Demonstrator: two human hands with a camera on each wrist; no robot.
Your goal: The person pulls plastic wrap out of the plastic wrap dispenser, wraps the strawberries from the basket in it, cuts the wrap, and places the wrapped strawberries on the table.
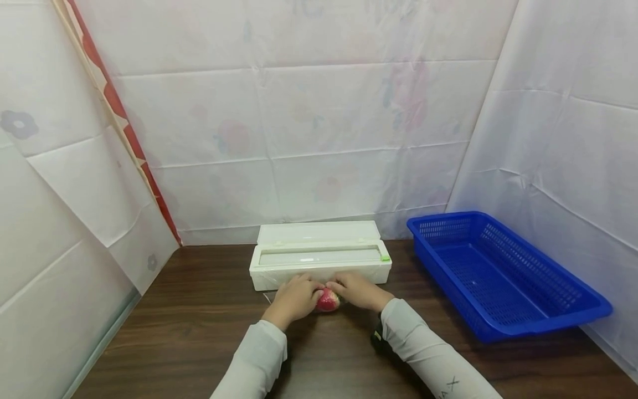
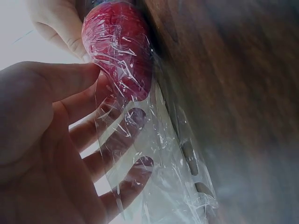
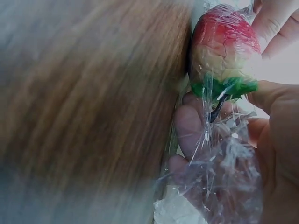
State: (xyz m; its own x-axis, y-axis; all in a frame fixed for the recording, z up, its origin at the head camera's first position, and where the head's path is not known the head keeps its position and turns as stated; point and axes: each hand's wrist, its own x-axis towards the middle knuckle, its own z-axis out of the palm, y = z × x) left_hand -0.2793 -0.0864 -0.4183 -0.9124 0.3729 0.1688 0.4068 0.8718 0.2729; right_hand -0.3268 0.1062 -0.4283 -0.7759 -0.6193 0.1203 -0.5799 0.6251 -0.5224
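A red strawberry (image 1: 328,300), apparently artificial, with a pale band, green leaves and a dark stem, lies wrapped in clear cling film (image 2: 159,191) close over the table. My left hand (image 1: 297,295) pinches the film against the strawberry's red end with thumb and index finger, its other fingers spread behind the loose film. At the leafy end, my right hand (image 1: 356,289) holds the wrapped strawberry, thumb by the leaves (image 3: 229,87) and fingers behind. Crumpled film (image 3: 229,182) trails over the right palm. Directly behind both hands stands a white film dispenser box (image 1: 319,275), lid raised.
A blue perforated basket (image 1: 503,327) stands at the right of the dark wooden table (image 1: 189,327). A small green tab (image 1: 385,258) sits at the dispenser's right end. White sheeting (image 1: 319,122) encloses the back and both sides.
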